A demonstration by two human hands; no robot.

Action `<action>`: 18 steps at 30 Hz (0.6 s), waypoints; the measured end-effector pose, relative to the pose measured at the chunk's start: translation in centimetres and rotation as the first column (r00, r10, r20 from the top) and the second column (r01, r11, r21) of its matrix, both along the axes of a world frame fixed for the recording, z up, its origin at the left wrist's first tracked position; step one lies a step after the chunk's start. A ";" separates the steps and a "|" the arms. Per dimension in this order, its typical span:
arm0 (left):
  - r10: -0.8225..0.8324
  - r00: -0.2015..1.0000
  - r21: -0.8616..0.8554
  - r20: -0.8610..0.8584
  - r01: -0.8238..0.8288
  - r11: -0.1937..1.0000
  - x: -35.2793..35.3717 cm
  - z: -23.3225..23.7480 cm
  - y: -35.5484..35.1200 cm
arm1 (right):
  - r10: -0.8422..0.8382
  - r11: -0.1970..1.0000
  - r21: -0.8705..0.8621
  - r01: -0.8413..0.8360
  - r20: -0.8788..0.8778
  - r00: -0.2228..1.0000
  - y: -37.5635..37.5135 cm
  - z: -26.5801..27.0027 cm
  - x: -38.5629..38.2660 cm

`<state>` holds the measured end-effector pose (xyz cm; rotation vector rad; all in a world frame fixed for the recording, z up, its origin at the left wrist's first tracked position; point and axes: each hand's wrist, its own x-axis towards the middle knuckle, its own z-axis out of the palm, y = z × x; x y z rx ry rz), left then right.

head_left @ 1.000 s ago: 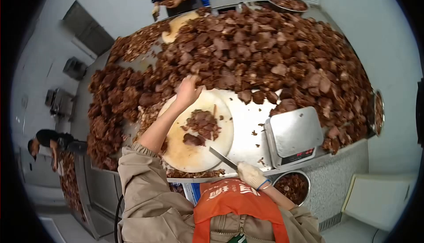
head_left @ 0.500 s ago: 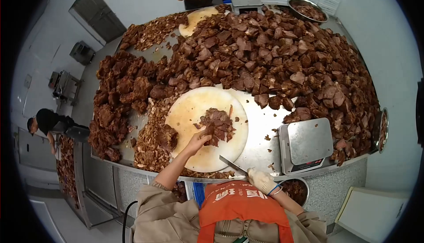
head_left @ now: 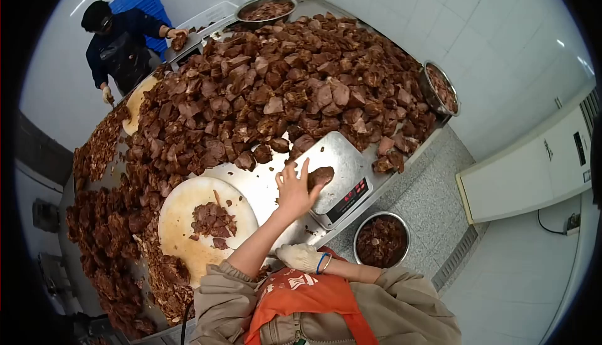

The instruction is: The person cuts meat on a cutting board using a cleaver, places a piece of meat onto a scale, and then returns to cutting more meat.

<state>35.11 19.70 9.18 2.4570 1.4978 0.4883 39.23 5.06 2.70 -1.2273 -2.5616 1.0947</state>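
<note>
My bare left hand [head_left: 296, 189] reaches over the digital scale [head_left: 342, 151], fingers spread. Between its thumb and index finger lies a dark brown chunk of cooked meat [head_left: 322, 176] on the metal pan; the thumb is at or very near it. My right hand [head_left: 301, 258], in a pale knit glove, is closed on a knife by the orange apron. Most of the knife's blade is hidden behind my left forearm. On the round cutting board [head_left: 179, 219] sits a small heap of sliced meat [head_left: 213, 221]. Red digits glow on the scale's display.
A large pile of meat chunks [head_left: 269, 88] covers the steel table. Steel bowls of meat stand at the back [head_left: 266, 10] and right corner [head_left: 440, 88]; another bowl [head_left: 381, 240] is below the front edge. A co-worker [head_left: 125, 47] stands across at the far left.
My left hand has gone from the sliced meat on the board rightward to the scale, where a meat chunk now lies. The view has turned right. My gloved hand stays near the apron.
</note>
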 end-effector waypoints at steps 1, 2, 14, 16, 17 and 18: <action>-0.005 0.998 -0.013 0.070 0.006 1.000 -1.5 1.3 0.0 | 0.021 1.000 -0.007 -0.021 0.023 1.000 0.1 0.5 0.3; 0.030 0.989 0.048 0.142 -0.037 0.998 -3.0 1.4 0.0 | 0.006 1.000 0.009 -0.005 -0.021 1.000 0.0 0.5 0.4; 0.139 0.950 0.136 0.279 -0.182 0.974 -8.1 2.4 -0.9 | 0.142 0.989 -0.037 -0.140 0.058 0.988 1.1 3.5 -1.1; 0.136 0.954 0.132 0.268 -0.176 0.975 -7.4 2.5 -0.9 | 0.138 0.990 -0.036 -0.135 0.079 0.987 1.0 3.2 -0.9; 0.134 0.955 0.131 0.266 -0.174 0.976 -7.1 2.5 -0.9 | 0.129 0.991 -0.032 -0.126 0.074 0.989 1.0 3.0 -0.9; 0.120 0.953 0.130 0.277 -0.161 0.978 -6.8 2.5 -0.8 | 0.118 0.993 -0.028 -0.116 0.070 0.991 0.9 3.0 -0.8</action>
